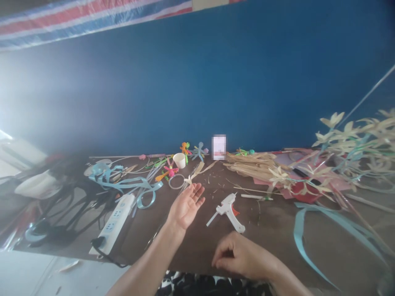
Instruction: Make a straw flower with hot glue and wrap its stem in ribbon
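Note:
Palm up over the middle of the table, my left hand [187, 205] has its outer fingers loosely spread. A pale cream flower [189, 180] shows at its upper fingertips, seemingly pinched there; the exact grip is hidden. My right hand [236, 255] is near the table's front edge, back of the hand up, fingers and thumb curled together. Whatever its fingertips hold, if anything, cannot be made out. Just beyond it a white glue gun [227, 211] with an orange trigger lies on its side, a glue stick at its rear.
A power strip [115, 222] with a black plug lies left, near blue ribbon [123, 181]. At the back are a paper cup [179, 160], a roll of tape [177, 181] and small colourful figures. Dried husk strips [249, 165] and pale flowers [364, 139] crowd the right.

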A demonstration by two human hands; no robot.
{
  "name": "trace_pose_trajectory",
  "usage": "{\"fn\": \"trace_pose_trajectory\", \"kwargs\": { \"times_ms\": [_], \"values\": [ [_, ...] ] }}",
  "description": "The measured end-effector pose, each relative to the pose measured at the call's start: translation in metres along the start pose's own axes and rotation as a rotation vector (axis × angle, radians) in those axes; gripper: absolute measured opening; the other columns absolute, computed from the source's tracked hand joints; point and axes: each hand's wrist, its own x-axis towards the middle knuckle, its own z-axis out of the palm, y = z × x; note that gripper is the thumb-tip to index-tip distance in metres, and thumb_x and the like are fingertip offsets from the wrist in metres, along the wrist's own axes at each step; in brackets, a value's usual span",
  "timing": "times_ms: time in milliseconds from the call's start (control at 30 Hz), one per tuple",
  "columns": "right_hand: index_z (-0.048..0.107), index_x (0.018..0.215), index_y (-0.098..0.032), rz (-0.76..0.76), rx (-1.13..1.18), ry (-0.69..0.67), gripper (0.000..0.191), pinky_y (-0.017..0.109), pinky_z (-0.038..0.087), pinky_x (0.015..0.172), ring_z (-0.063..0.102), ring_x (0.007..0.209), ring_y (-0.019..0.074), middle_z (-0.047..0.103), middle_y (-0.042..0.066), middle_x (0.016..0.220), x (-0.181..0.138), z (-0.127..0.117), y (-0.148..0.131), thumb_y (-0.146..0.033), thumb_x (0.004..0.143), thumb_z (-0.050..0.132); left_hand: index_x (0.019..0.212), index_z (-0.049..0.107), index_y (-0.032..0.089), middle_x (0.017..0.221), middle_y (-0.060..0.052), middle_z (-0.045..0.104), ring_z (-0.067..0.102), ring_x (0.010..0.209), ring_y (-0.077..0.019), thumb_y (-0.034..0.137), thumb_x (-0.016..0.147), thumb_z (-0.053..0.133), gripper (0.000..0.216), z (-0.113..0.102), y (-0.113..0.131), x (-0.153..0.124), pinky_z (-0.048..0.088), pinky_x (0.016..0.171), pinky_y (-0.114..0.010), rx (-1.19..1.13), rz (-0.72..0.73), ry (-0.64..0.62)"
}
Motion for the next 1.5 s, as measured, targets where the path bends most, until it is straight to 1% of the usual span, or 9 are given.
{"fn": "trace_pose_trajectory", "kwargs": {
  "times_ms": [133, 200, 267, 433, 600, 700, 1033, 1333, 1500],
  "values": [
    [0.059, 0.055, -0.016, -0.055, -0.181, 0.151, 0.014, 0.017, 0.037, 0.053, 0.051, 0.058, 0.0086, 0.057, -0.001, 0.069, -0.003, -0.004, -0.01, -0.022, 0.067, 0.062, 0.078, 0.061, 0.019, 0.094, -0.003, 0.063, 0.053, 0.097, -0.0181, 0.022, 0.074, 0.057, 0.007, 0.004, -0.003, -0.002, 0.037, 0.084, -0.036, 0.014, -0.013, -0.018],
    [0.061, 0.07, -0.017, -0.075, -0.14, 0.177, 0.005, 0.017, 0.039, 0.055, 0.051, 0.058, 0.0075, 0.059, 0.0, 0.084, 0.002, -0.007, -0.012, -0.021, 0.07, 0.059, 0.077, 0.061, 0.019, 0.094, -0.003, 0.062, 0.053, 0.097, -0.018, 0.022, 0.074, 0.058, 0.006, 0.006, -0.005, -0.003, 0.036, 0.084, -0.036, 0.028, -0.024, -0.02],
    [0.059, 0.089, -0.02, -0.058, -0.093, 0.216, 0.019, 0.017, 0.04, 0.053, 0.052, 0.057, 0.0075, 0.059, 0.0, 0.09, 0.009, -0.01, -0.012, -0.023, 0.07, 0.06, 0.076, 0.061, 0.019, 0.093, -0.002, 0.062, 0.053, 0.096, -0.0179, 0.023, 0.073, 0.058, 0.006, 0.007, -0.007, -0.004, 0.036, 0.085, -0.037, 0.049, -0.032, -0.015],
    [0.061, 0.078, -0.015, 0.025, -0.262, 0.313, 0.03, 0.02, 0.038, 0.049, 0.051, 0.049, 0.0111, 0.055, -0.001, 0.054, 0.025, -0.009, -0.006, -0.036, 0.084, 0.04, 0.077, 0.061, 0.017, 0.094, -0.006, 0.062, 0.055, 0.093, -0.0185, 0.021, 0.073, 0.058, 0.007, -0.008, -0.004, -0.008, 0.039, 0.084, -0.037, 0.112, 0.03, -0.013],
    [0.042, 0.121, -0.019, -0.148, -0.644, 0.176, 0.051, 0.028, 0.042, 0.075, 0.057, 0.086, 0.0198, 0.055, 0.009, 0.105, 0.048, 0.0, -0.006, -0.03, 0.073, 0.055, 0.078, 0.06, 0.015, 0.096, -0.007, 0.063, 0.058, 0.09, -0.0186, 0.017, 0.071, 0.059, 0.007, -0.056, 0.018, -0.019, 0.046, 0.076, -0.034, 0.171, 0.192, 0.205],
    [0.053, 0.107, -0.02, -0.16, -0.841, 0.034, 0.032, 0.027, 0.045, 0.07, 0.06, 0.082, 0.0198, 0.059, 0.007, 0.094, 0.078, 0.013, -0.001, -0.032, 0.079, 0.046, 0.076, 0.061, 0.015, 0.095, -0.006, 0.065, 0.061, 0.086, -0.0184, 0.014, 0.069, 0.06, 0.008, -0.083, 0.033, -0.031, 0.049, 0.071, -0.032, 0.204, 0.243, 0.32],
    [0.055, 0.091, -0.011, -0.255, -1.031, 0.002, 0.021, 0.033, 0.05, 0.058, 0.062, 0.074, 0.0224, 0.058, 0.015, 0.095, 0.166, 0.061, 0.005, -0.015, 0.071, 0.054, 0.077, 0.064, 0.014, 0.093, -0.008, 0.067, 0.061, 0.087, -0.0206, 0.01, 0.065, 0.064, 0.013, -0.117, 0.046, -0.058, 0.05, 0.073, -0.028, 0.324, 0.22, 0.41],
    [0.05, 0.096, -0.016, -0.473, -1.109, -0.04, 0.018, 0.03, 0.046, 0.059, 0.06, 0.074, 0.0199, 0.06, 0.008, 0.086, 0.159, 0.046, 0.005, -0.017, 0.079, 0.045, 0.08, 0.064, 0.015, 0.093, -0.007, 0.066, 0.061, 0.088, -0.0204, 0.011, 0.067, 0.061, 0.014, -0.133, 0.053, -0.062, 0.051, 0.07, -0.027, 0.313, 0.208, 0.461],
    [0.047, 0.098, -0.02, -0.666, -1.061, 0.096, 0.019, 0.024, 0.041, 0.058, 0.055, 0.07, 0.0145, 0.059, 0.003, 0.08, 0.143, 0.038, -0.01, -0.024, 0.087, 0.032, 0.073, 0.061, 0.017, 0.095, -0.007, 0.065, 0.062, 0.087, -0.0193, 0.014, 0.074, 0.055, 0.007, -0.129, 0.061, -0.058, 0.05, 0.072, -0.029, 0.178, 0.041, 0.408]
  ]
}}
